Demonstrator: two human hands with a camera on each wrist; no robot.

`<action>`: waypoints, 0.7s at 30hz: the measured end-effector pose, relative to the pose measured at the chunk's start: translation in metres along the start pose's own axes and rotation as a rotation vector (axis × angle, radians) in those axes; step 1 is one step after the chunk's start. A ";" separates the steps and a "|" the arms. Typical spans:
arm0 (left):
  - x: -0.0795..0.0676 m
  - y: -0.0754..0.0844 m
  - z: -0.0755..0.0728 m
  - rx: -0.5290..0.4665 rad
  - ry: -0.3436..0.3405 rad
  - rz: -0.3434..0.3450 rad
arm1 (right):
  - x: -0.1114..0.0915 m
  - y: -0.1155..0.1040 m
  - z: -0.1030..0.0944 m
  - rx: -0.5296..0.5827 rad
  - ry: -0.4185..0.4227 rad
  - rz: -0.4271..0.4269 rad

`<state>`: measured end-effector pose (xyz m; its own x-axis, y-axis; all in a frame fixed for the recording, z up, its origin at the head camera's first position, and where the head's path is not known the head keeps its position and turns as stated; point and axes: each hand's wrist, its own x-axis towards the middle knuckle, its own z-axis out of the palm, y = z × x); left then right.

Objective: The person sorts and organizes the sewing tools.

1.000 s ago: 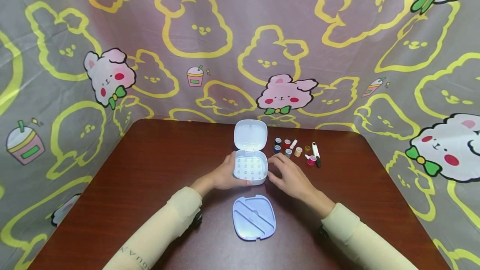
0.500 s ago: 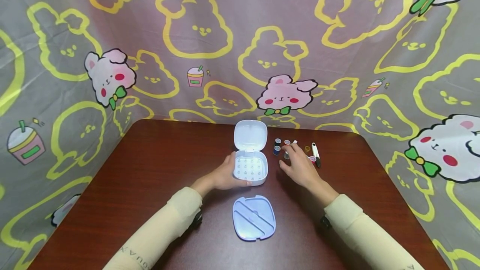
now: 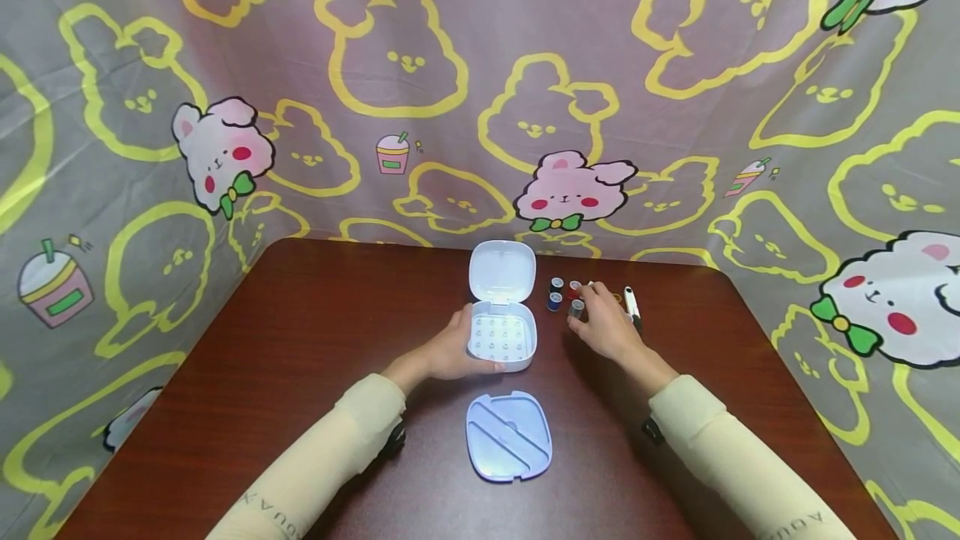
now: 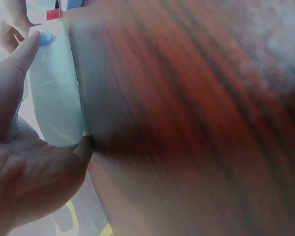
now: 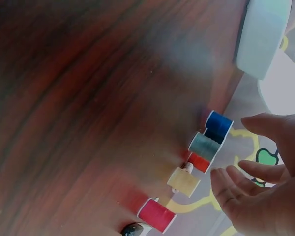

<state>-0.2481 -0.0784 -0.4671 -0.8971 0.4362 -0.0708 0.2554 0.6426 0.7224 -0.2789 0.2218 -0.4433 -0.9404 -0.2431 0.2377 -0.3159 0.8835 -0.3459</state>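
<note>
My left hand [image 3: 450, 350] grips the side of a white plastic box [image 3: 480, 361], whose hinged lid [image 3: 502, 270] stands raised. In the left wrist view, thumb and fingers span the box wall [image 4: 56, 93]. My right hand [image 3: 606, 325] hovers over a cluster of small thread spools, partly hiding them, its fingers loosely bent. In the right wrist view, a blue spool [image 5: 219, 122], a grey-green spool [image 5: 204, 146], a red spool [image 5: 199, 162], a cream spool [image 5: 183, 182] and a pink spool [image 5: 156, 215] lie beside the fingers, with nothing seen between thumb and fingertips.
A lavender divided tray [image 3: 510, 440] lies on the brown table [image 3: 360, 298] in front of the box. Right of the spools is a slim white tool with a black end [image 3: 632, 304]. A cartoon-print curtain [image 3: 442, 40] surrounds the table.
My right hand has moved from the box's right edge rightward and away to the spools, covering several of them. The left hand keeps its grip on the box.
</note>
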 end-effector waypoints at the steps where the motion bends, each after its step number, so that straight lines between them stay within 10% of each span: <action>1: 0.000 0.000 0.000 0.000 -0.003 -0.002 | 0.001 0.001 0.001 0.000 -0.005 0.004; 21: 0.000 0.001 0.001 -0.004 0.000 -0.007 | 0.013 0.011 0.006 0.183 -0.024 0.055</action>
<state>-0.2476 -0.0776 -0.4671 -0.8988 0.4319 -0.0758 0.2479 0.6430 0.7246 -0.2955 0.2263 -0.4494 -0.9590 -0.2077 0.1930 -0.2793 0.8087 -0.5177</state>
